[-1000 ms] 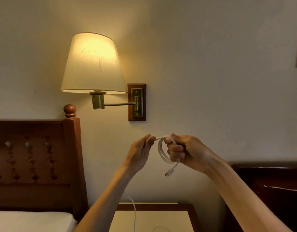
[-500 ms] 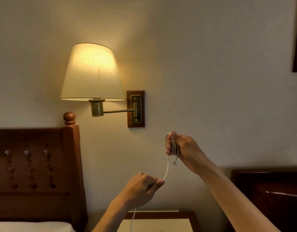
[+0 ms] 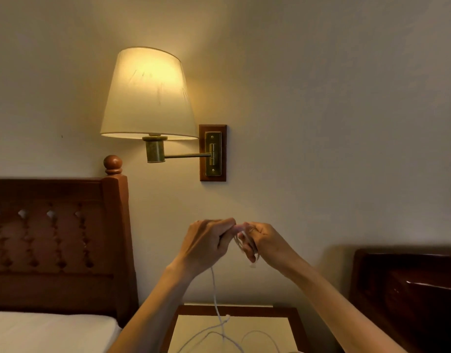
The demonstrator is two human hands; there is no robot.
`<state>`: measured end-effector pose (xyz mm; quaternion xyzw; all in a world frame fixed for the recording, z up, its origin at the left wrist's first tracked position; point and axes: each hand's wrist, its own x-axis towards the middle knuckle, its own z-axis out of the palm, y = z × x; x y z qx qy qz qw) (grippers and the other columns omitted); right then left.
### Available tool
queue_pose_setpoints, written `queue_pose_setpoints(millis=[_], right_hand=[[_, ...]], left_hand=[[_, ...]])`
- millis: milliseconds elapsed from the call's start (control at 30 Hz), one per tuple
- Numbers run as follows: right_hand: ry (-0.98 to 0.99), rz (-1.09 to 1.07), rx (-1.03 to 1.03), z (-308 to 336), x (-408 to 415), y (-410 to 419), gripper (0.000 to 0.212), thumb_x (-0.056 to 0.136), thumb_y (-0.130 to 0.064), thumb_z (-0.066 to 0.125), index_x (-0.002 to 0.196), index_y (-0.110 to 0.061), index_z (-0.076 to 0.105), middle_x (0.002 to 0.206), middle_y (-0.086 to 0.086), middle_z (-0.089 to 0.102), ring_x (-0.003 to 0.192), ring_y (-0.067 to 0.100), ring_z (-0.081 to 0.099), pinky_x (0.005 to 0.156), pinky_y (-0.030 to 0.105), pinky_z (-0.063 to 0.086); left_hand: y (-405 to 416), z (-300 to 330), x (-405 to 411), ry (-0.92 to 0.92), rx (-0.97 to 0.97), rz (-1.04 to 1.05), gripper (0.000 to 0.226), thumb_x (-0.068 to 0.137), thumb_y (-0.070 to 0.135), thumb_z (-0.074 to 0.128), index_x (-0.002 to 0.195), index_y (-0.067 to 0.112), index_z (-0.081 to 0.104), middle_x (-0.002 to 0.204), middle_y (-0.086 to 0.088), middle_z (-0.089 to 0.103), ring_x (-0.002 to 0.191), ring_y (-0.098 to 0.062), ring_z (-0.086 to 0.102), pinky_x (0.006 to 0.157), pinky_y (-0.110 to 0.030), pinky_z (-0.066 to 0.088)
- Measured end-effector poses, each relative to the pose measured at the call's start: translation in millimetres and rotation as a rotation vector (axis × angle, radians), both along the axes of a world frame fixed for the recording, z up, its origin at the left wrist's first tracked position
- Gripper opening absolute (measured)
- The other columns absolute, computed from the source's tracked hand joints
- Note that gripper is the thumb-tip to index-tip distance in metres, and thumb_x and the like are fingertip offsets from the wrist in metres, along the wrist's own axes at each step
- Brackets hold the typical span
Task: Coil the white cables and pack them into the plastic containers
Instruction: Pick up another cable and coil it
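Both hands are raised in front of the wall, meeting at mid-height. My right hand point(image 3: 266, 244) grips a small coil of white cable point(image 3: 241, 242), whose plug end hangs just below the fingers. My left hand point(image 3: 206, 244) pinches the same cable right beside the coil. From the left hand the loose cable tail point(image 3: 215, 296) drops straight down to the bedside table point(image 3: 294, 324), where it lies in loose loops beside other white cable. No plastic container is in view.
A lit wall lamp point(image 3: 148, 95) on a brass arm hangs above the hands. A wooden headboard point(image 3: 53, 238) and white mattress point(image 3: 41, 332) are at the left. Dark wooden furniture point(image 3: 407, 289) stands at the right.
My left hand has come back up from below and met the right hand at the coil, bringing more cable with it. The view has tilted down a little.
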<state>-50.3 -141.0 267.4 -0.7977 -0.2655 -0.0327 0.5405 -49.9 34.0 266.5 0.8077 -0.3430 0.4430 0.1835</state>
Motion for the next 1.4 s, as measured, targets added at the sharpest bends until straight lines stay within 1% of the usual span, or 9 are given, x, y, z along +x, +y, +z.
queue_pose_setpoints(millis=[267,367,433,600,767,900,1000,1133,1400], right_hand=[[0.431,0.280,0.225,22.6,-12.0,-15.1,0.042,0.107,-0.028,0.023,0.092,-0.006,0.055,0.060,0.000,0.032,0.053,0.012,0.030,0.055,0.024,0.033],[0.534,0.358,0.411,31.0,-9.8,-20.6,0.039,0.107,-0.025,0.023,0.091,-0.005,0.052,0.059,-0.001,0.024,0.050,0.011,0.025,0.052,0.024,0.031],[0.595,0.402,0.562,36.9,-7.5,-25.0,0.034,0.106,-0.024,0.026,0.090,-0.006,0.050,0.056,-0.004,0.023,0.047,0.010,0.026,0.050,0.024,0.032],[0.577,0.381,0.760,41.8,4.0,-28.9,0.035,0.107,-0.025,0.026,0.087,-0.008,0.049,0.058,-0.001,0.040,0.048,0.011,0.039,0.051,0.024,0.043],[0.214,0.075,0.454,19.5,19.4,-15.5,0.036,0.106,-0.027,0.032,0.093,-0.004,0.056,0.069,0.008,0.062,0.063,0.020,0.061,0.069,0.036,0.052],[-0.062,-0.085,0.144,-6.8,21.8,1.5,0.036,0.105,-0.029,0.036,0.095,-0.002,0.059,0.071,0.006,0.069,0.067,0.021,0.065,0.070,0.036,0.054],[-0.086,-0.075,0.055,-21.2,23.3,8.6,0.031,0.105,-0.026,0.038,0.088,-0.008,0.058,0.067,0.004,0.066,0.060,0.014,0.062,0.062,0.029,0.052],[-0.115,-0.073,-0.050,-30.1,20.7,12.0,0.028,0.104,-0.026,0.040,0.085,-0.015,0.058,0.064,-0.002,0.060,0.055,0.004,0.058,0.059,0.019,0.052],[0.111,0.094,-0.109,-29.4,10.6,9.0,0.036,0.106,-0.028,0.036,0.079,-0.012,0.055,0.057,-0.005,0.047,0.051,0.008,0.044,0.055,0.023,0.040]], left_hand=[[2.7,-26.3,21.2,0.342,-0.369,-0.258,0.036,0.092,0.061,0.041,0.072,0.032,0.047,0.059,0.016,0.044,0.054,-0.003,0.037,0.052,-0.022,0.030],[7.8,-57.5,32.4,0.508,-0.556,-0.262,0.052,0.085,0.074,0.037,0.072,0.025,0.050,0.062,0.015,0.043,0.059,-0.007,0.036,0.056,-0.033,0.030],[12.1,-84.1,37.2,0.598,-0.646,-0.231,0.059,0.081,0.078,0.037,0.072,0.021,0.049,0.061,0.015,0.043,0.059,-0.007,0.036,0.056,-0.029,0.031],[13.1,-134.7,34.2,0.717,-0.529,-0.109,0.053,0.083,0.072,0.037,0.071,0.023,0.051,0.061,0.012,0.045,0.058,-0.005,0.040,0.059,-0.030,0.034],[-0.4,-104.8,13.0,0.821,-0.149,-0.149,0.046,0.093,0.062,0.036,0.064,0.027,0.048,0.059,0.011,0.041,0.056,-0.009,0.035,0.056,-0.032,0.026],[-5.1,-66.1,-5.9,0.907,-0.076,-0.325,0.046,0.099,0.049,0.041,0.066,0.019,0.051,0.059,0.003,0.037,0.054,-0.014,0.030,0.053,-0.029,0.025],[1.5,-46.4,-14.1,0.894,-0.111,-0.427,0.050,0.100,0.042,0.042,0.066,0.005,0.049,0.060,-0.003,0.032,0.053,-0.020,0.026,0.050,-0.029,0.021],[12.8,-38.0,-14.4,0.782,-0.175,-0.424,0.045,0.096,0.045,0.045,0.067,0.011,0.054,0.058,0.003,0.034,0.051,-0.015,0.028,0.049,-0.029,0.023],[18.0,-41.4,-1.9,0.592,-0.229,-0.327,0.033,0.099,0.037,0.046,0.070,0.025,0.058,0.059,0.014,0.045,0.055,-0.006,0.038,0.053,-0.025,0.031]])
